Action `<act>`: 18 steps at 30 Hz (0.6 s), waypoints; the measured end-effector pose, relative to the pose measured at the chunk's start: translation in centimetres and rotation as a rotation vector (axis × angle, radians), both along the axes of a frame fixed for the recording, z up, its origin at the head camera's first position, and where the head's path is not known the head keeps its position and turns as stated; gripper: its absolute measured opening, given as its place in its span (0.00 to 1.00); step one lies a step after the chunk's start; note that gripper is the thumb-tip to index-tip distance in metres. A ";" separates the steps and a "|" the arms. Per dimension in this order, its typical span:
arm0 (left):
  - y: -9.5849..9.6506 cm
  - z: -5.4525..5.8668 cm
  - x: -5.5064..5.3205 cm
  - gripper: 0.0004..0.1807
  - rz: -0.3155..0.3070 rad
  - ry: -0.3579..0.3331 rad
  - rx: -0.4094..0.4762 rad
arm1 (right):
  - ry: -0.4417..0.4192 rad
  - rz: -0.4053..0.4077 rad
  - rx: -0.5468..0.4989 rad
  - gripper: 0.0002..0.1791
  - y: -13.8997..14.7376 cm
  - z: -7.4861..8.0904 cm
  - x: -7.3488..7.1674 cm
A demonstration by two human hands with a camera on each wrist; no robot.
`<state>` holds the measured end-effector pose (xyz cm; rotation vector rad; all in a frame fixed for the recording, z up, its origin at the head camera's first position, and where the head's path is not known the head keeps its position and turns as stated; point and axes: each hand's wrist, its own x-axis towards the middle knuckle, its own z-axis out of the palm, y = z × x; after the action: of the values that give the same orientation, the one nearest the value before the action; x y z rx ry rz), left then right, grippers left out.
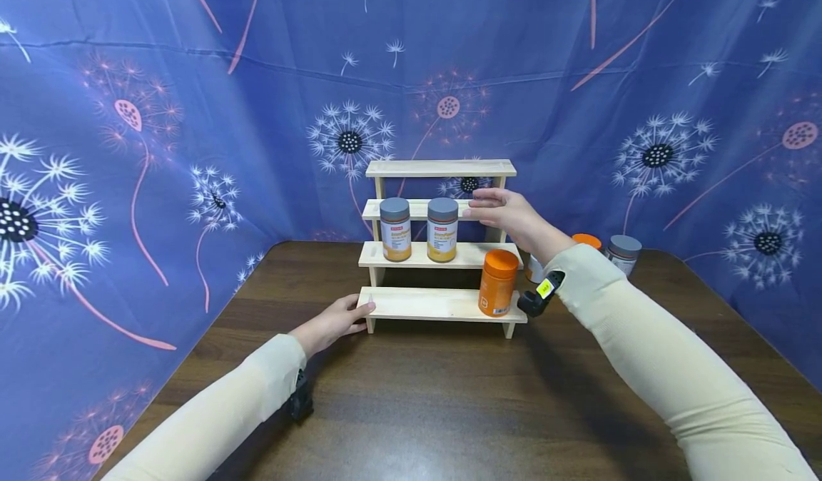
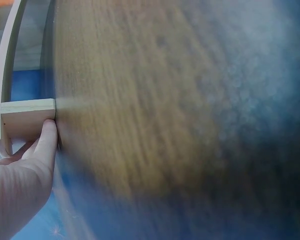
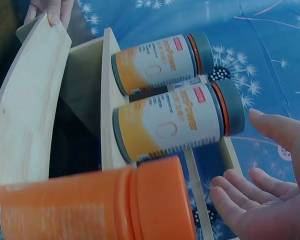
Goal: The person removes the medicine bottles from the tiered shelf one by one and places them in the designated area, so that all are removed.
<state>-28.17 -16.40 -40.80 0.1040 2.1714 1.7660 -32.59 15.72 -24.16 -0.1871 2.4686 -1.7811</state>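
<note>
A light wooden tiered rack (image 1: 424, 302) stands on the table. My left hand (image 1: 334, 322) grips the left end of its lowest step, thumb on top in the right wrist view. Two grey-lidded jars with white and yellow labels, a left jar (image 1: 395, 233) and a right jar (image 1: 442, 233), stand upright on the second step from the bottom. Beside the right jar's lid is my right hand (image 1: 507, 217), fingers extended and holding nothing; a gap separates them in the right wrist view (image 3: 270, 190). An orange jar (image 1: 497, 285) stands at the right end of the lowest step.
Behind my right forearm, an orange-lidded jar (image 1: 587, 240) and a grey-lidded jar (image 1: 623, 252) stand on the dark wooden table (image 1: 417, 402), partly hidden by the sleeve. A blue dandelion-print cloth (image 1: 552, 131) hangs close behind the rack.
</note>
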 end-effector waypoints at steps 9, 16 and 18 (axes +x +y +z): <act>0.0 -0.1 0.0 0.30 0.001 0.005 0.004 | -0.018 0.030 -0.011 0.39 -1.7 -0.4 0.0; -0.1 -0.1 0.0 0.30 0.001 0.010 -0.007 | -0.037 0.037 0.001 0.41 -2.9 -0.7 -0.2; -0.1 -0.1 0.0 0.30 0.002 0.009 -0.007 | -0.043 0.039 0.009 0.42 -3.2 -0.7 -0.2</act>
<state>-28.19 -16.55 -40.88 0.1091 2.1849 1.7618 -32.79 12.47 -24.87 -0.1926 2.4262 -1.7401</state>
